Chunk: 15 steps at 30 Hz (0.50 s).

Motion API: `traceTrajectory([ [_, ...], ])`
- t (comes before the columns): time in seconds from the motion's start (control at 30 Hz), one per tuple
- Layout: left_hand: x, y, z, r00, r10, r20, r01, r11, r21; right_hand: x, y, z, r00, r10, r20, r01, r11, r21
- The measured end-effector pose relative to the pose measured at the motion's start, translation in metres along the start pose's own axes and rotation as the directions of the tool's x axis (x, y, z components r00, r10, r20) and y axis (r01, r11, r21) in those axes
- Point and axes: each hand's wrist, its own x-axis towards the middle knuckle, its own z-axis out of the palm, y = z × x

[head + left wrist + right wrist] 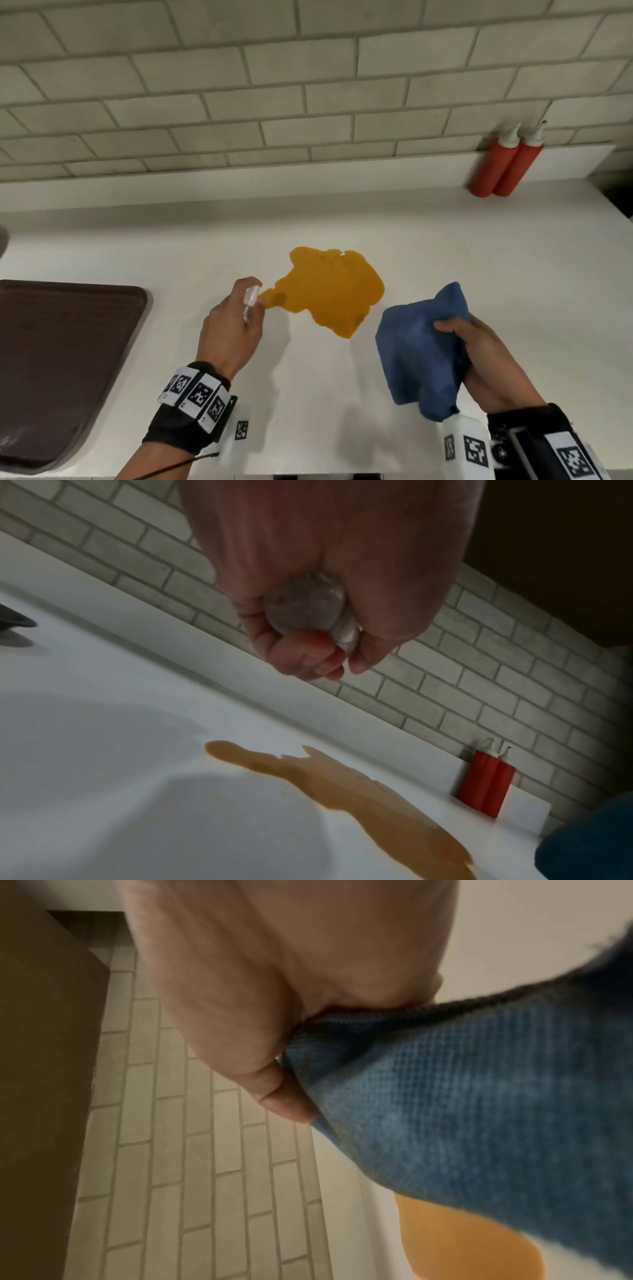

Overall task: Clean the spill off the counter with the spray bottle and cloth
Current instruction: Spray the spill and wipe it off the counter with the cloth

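An orange spill (329, 291) lies in the middle of the white counter (479, 260); it also shows in the left wrist view as the spill (359, 799) and under the cloth in the right wrist view as the spill (462, 1245). My left hand (233, 325) grips a small clear spray bottle (250, 301), its top by the spill's left tip; the bottle's base (308, 610) shows inside my curled fingers. My right hand (479, 346) holds a bunched blue cloth (421, 349) above the counter, right of the spill. The cloth (479, 1096) is pinched under my thumb.
A dark brown tray (58, 363) lies at the left of the counter. Two red squeeze bottles (503, 164) stand at the back right against the tiled wall (274, 85). The counter's front edge runs just below my wrists.
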Motion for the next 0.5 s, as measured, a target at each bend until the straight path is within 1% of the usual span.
traceTrajectory([
  [0.1,0.005,0.006,0.002,0.998,0.025,0.057,-0.023,0.999,-0.044,-0.002,-0.002,0.003,0.999,-0.018,-0.043,0.018,1.000,0.005],
  [0.17,0.009,0.009,0.001,0.995,0.051,0.084,-0.046,0.997,-0.063,-0.003,-0.004,0.004,0.994,-0.053,-0.091,0.052,0.998,-0.018],
  [0.2,0.010,0.010,0.000,0.994,0.062,0.092,-0.055,0.996,-0.071,-0.002,-0.005,0.005,0.989,-0.084,-0.118,0.078,0.996,-0.053],
  [0.27,0.013,0.012,-0.001,0.992,0.073,0.101,-0.064,0.994,-0.091,0.003,-0.008,0.006,0.976,-0.155,-0.153,0.127,0.976,-0.179],
  [0.33,0.014,0.012,-0.001,0.991,0.083,0.105,-0.072,0.992,-0.100,0.009,-0.006,0.010,0.964,-0.232,-0.130,0.166,0.907,-0.387],
  [0.4,0.015,0.011,0.000,0.990,0.090,0.108,-0.078,0.991,-0.107,0.015,0.002,0.020,0.962,-0.267,-0.060,0.189,0.805,-0.562],
  [0.47,0.015,0.011,0.000,0.990,0.088,0.114,-0.074,0.990,-0.118,0.018,0.015,0.035,0.963,-0.268,0.023,0.216,0.719,-0.660],
  [0.5,0.015,0.010,0.000,0.990,0.087,0.115,-0.073,0.990,-0.123,0.019,0.022,0.042,0.961,-0.269,0.063,0.239,0.696,-0.677],
])
